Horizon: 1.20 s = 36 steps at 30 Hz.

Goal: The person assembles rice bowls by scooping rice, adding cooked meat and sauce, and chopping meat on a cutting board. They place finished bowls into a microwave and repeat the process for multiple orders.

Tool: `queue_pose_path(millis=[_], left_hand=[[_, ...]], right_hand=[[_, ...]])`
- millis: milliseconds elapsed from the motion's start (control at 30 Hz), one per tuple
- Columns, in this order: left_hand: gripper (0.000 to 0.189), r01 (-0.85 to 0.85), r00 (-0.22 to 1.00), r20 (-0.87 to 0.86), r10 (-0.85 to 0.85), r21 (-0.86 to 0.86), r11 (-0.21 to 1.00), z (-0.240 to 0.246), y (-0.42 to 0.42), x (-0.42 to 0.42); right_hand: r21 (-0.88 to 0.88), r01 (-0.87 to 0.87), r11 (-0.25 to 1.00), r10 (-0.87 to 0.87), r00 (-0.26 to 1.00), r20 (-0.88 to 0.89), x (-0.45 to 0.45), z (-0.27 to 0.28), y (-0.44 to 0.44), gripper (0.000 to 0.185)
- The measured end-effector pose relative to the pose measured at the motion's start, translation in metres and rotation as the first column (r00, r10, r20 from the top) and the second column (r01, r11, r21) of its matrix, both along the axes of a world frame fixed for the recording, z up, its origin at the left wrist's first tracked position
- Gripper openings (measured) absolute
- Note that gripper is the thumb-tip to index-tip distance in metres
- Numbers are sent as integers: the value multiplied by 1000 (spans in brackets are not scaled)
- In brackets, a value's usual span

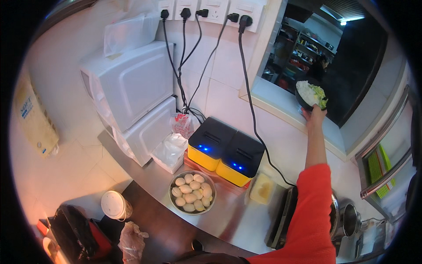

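Observation:
My right hand (315,115), bare below a red sleeve, is stretched far out to a window opening in the wall. It grips a dark bowl (301,100) by its near edge; white rice (306,93) and chopped green vegetables (319,94) lie in the bowl. The bowl is over the window's sill (283,102). Low at the left, my left hand (132,241) wears a clear plastic glove and hangs near a white-lidded bucket (113,204); whether its fingers are apart or closed does not show.
On the steel counter (230,214) stand a metal bowl of eggs (193,193), two yellow-and-black boxes with blue lights (227,148), a shallow container (262,188) and a black appliance (283,217). White drawer units (132,89) stand behind. Black cables hang from wall sockets. A person (318,67) is beyond the window.

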<state>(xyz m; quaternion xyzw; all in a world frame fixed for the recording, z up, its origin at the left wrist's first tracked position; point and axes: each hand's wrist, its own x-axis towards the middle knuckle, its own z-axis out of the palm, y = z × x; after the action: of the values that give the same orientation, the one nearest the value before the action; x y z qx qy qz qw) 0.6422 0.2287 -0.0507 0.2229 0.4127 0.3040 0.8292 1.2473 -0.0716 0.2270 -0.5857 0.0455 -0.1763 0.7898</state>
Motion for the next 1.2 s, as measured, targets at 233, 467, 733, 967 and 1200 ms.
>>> queue_pose_path(millis=[233, 467, 733, 967, 1200], left_hand=[[15, 91, 995, -40, -89, 50, 995, 6, -10, -27], [22, -186, 981, 84, 177, 112, 976, 3, -39, -199], [9, -760, 629, 183, 756, -60, 647, -15, -134, -486], [6, -965, 233, 96, 968, -104, 242, 18, -273, -562], [8, -970, -168, 124, 978, -195, -142, 80, -437, -553]], right_hand=[[-123, -306, 944, 324, 929, 181, -183, -34, 43, 63], [35, -921, 387, 922, 386, -31, -427, -139, 134, 77], [88, -902, -422, 801, -417, -430, -700, -260, 253, 75], [39, -754, -655, 599, -550, -582, -846, -232, 284, 78], [78, -588, -805, 391, -625, -676, -942, -199, 236, 61]])
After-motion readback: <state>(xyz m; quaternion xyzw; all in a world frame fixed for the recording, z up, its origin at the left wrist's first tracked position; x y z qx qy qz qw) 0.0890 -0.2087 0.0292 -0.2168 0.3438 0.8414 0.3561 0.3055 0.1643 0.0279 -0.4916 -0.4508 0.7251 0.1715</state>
